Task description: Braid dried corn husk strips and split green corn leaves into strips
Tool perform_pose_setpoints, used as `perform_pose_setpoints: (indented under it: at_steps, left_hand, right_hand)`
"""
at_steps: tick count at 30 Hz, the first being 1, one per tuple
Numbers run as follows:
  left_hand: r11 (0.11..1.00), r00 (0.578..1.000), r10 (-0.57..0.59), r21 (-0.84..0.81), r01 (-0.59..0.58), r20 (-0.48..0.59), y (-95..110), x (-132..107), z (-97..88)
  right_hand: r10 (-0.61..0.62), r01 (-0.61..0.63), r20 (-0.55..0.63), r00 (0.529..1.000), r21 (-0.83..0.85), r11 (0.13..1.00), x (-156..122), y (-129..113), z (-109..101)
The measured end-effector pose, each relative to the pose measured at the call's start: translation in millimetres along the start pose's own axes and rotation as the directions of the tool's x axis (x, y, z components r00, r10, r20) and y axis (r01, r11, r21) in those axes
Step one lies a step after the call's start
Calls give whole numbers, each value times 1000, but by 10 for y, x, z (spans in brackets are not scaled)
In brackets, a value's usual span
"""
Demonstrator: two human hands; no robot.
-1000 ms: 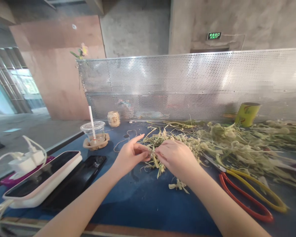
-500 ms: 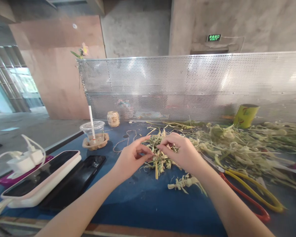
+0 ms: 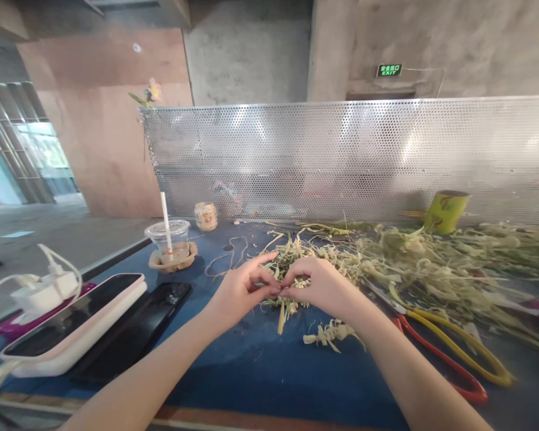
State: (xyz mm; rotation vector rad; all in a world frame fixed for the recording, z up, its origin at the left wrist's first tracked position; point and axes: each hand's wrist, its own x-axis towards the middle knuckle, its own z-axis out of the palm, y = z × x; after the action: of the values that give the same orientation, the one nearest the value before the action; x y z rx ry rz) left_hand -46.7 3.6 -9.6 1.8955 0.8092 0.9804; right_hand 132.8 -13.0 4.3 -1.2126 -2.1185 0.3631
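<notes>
My left hand [image 3: 245,292] is closed in a pinch, its index finger raised a little. Its fingertips meet those of my right hand [image 3: 318,288], which pinches from the other side. Between and behind them is a bundle of dried, pale green plant strips [image 3: 287,308], with one flat strip hanging below the fingertips. The exact bit between the fingers is mostly hidden. Under my right wrist lies a small knotted piece of dried plant [image 3: 330,335], flat on the blue tabletop [image 3: 251,371].
Scissors [image 3: 453,344] with red and yellow handles and a heap of dried plant strips [image 3: 431,263] lie right. A yellow-green cylinder [image 3: 447,212] stands behind. Left are a plastic cup [image 3: 179,236], a thin string [image 3: 231,254], two phones [image 3: 78,314] [image 3: 139,329] and chargers [image 3: 49,293].
My right hand has moved left and slightly down, and its fingertips now meet those of my left hand. The hanging strip has shifted slightly down and left.
</notes>
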Motion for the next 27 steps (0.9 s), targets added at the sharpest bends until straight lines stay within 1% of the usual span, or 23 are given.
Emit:
perform_pose_setpoints:
  at_steps: [3,5,7,9,11,13,16,19,21,24,27]
  left_hand:
    - [994,998,-56,-92,55,-8,-16,9,14]
    - [984,995,-98,-150,95,-14,-12,12,20]
    - [978,992,-123,-173,118,-22,0,16,20]
    - [979,990,-134,-161,126,-37,16,20,14]
    - [984,989,-135,-127,127,-57,34,23,5]
    - [990,989,-126,-80,120,-73,51,23,-5]
    - [996,993,-86,-2,86,-87,61,17,-19]
    - [996,995,-26,80,34,-101,50,8,-27]
    - [994,992,16,110,-3,-121,42,1,-29]
    - [993,985,65,112,-47,-161,51,-16,-29]
    - [990,978,86,126,-63,-190,75,-37,-27]
  right_hand:
    - [-27,27,0,1000,-72,997,-12,-15,-24]
    - [-17,19,12,1000,-128,992,-24,-53,-43]
    - [-23,26,16,1000,-195,980,-36,-102,-52]
    - [-88,89,18,996,-286,954,-43,-143,-48]
    - [-179,172,18,984,-383,907,-45,-160,-44]
    - [-216,198,5,976,-425,883,-42,-151,-52]
    - [-196,173,-34,980,-341,924,-38,-104,-96]
    - [-213,194,-45,976,-263,945,-43,-71,-139]
    - [-229,206,-60,971,-268,941,-52,-75,-146]
    - [-220,193,-60,974,-299,934,-63,-108,-128]
    - [-221,205,-36,975,-254,945,-69,-135,-110]
